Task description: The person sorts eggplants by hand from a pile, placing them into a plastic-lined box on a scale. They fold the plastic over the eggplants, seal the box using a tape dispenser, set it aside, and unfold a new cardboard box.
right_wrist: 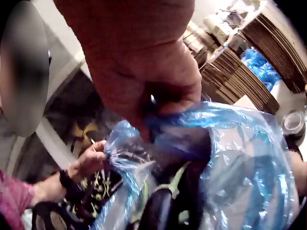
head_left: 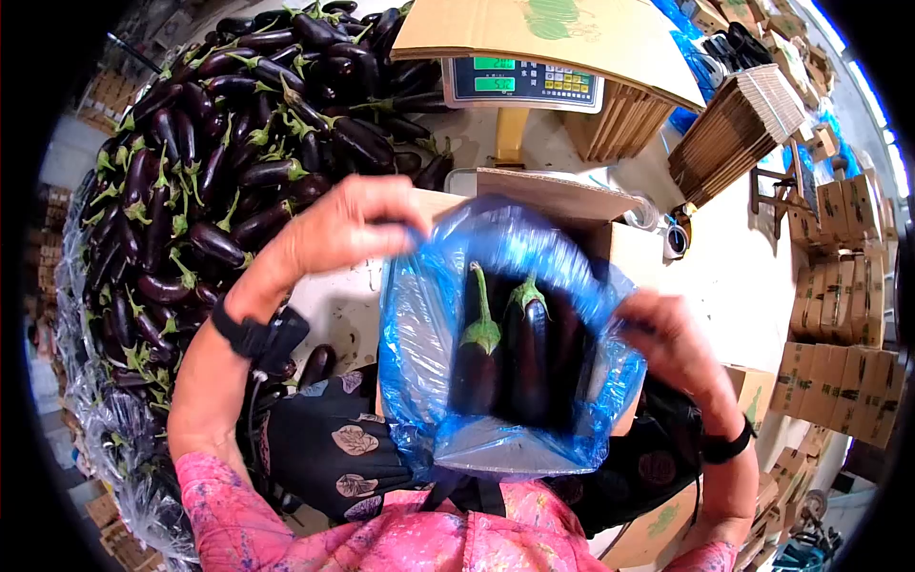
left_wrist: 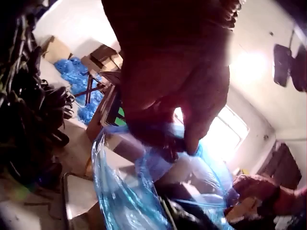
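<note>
A clear blue plastic bag (head_left: 416, 319) lines an open cardboard box (head_left: 558, 197) in front of the person's body. Inside it lie several dark eggplants (head_left: 479, 374), two showing their green stems. At the upper left of the bag, the left hand (head_left: 348, 227) pinches its rim; the left wrist view shows thumb and fingers (left_wrist: 193, 136) closed on the film. On the opposite side, the right hand (head_left: 672, 345) grips the rim, and in the right wrist view the film (right_wrist: 240, 129) spreads out from its fingers. Both hands are blurred.
A large heap of eggplants (head_left: 248, 172) covers the left side. Beyond the box stands a digital scale (head_left: 524, 84) with flat cardboard (head_left: 562, 29) above it. A stack of folded cartons (head_left: 739, 133) and a tape roll (head_left: 676, 240) are at the right.
</note>
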`<act>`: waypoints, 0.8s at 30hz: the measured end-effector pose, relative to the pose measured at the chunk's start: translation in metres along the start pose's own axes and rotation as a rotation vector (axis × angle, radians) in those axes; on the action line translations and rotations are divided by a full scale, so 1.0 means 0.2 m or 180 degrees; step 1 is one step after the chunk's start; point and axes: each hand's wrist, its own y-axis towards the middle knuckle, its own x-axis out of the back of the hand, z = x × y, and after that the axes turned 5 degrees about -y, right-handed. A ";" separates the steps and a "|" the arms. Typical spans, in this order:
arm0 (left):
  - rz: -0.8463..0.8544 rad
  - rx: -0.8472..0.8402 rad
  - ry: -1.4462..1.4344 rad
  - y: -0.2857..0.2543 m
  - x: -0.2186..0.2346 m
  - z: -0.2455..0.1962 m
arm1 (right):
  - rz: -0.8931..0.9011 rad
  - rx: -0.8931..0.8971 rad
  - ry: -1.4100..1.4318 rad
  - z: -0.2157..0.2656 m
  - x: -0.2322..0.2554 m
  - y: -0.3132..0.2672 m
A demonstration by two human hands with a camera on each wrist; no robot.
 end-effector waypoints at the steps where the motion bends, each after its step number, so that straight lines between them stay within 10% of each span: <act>1: 0.0403 -0.0091 0.0324 -0.06 -0.04 -0.02 | 0.0649 0.0183 -0.0476 -0.01 -0.05 -0.06; 4: 0.1384 0.0746 0.0705 -0.24 -0.17 -0.08 | 0.1336 0.0231 -0.0696 0.12 -0.14 -0.20; 8: -0.0892 0.0952 0.0455 -0.27 -0.08 0.03 | -0.0002 -0.0332 -0.0397 0.21 -0.07 -0.23; 11: -0.1393 0.1318 0.0334 -0.21 -0.15 0.13 | -0.0786 -0.0242 -0.1416 0.11 -0.09 -0.24; 16: 0.0983 0.1879 0.1301 -0.26 -0.22 0.21 | 0.0696 -0.1263 -0.1847 -0.03 -0.25 -0.35; 19: 0.1722 0.1423 0.1813 -0.34 -0.26 0.05 | 0.0673 -0.0084 -0.0517 -0.05 -0.28 -0.45; 21: 0.1678 0.1335 0.0670 -0.32 -0.30 -0.24 | 0.0746 -0.1189 0.1165 0.08 -0.22 -0.44; 24: 0.0823 0.1657 -0.1506 -0.20 -0.34 -0.60 | -0.0370 -0.1021 0.2891 0.23 -0.11 -0.38</act>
